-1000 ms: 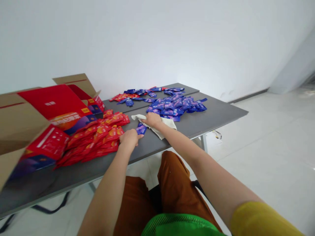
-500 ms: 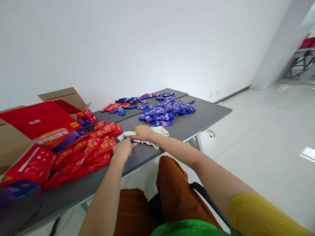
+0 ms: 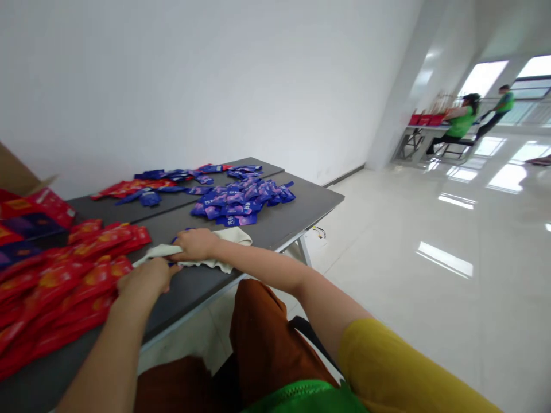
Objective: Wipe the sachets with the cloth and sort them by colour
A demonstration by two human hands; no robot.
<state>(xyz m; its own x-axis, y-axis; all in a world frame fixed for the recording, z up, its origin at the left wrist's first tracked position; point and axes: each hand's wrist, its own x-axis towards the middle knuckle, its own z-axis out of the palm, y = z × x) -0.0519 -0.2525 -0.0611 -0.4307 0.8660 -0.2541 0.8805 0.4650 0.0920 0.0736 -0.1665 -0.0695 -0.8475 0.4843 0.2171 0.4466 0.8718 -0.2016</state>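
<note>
My right hand (image 3: 196,245) is closed over a white cloth (image 3: 236,236) near the table's front edge, its fingers pressed down on the bunched part. Close beside it, my left hand (image 3: 145,277) is closed on a blue packet (image 3: 171,264), of which only small bits show between and behind the fingers. The cloth spreads out on both sides of my right hand. To the left lies a heap of red packets (image 3: 64,281). Beyond my hands is a pile of blue packets (image 3: 243,199).
More red packets (image 3: 129,187) and blue ones (image 3: 167,174) lie near the wall on the dark table (image 3: 297,215). An opened printed box (image 3: 32,221) stands at the left. Far right, a person in a green vest (image 3: 461,123) sits at another table, with another person (image 3: 504,103) behind.
The view has swung to the right, bringing people in the distance into sight and most of the boxes out of it. Both hands remain together at the cloth.
</note>
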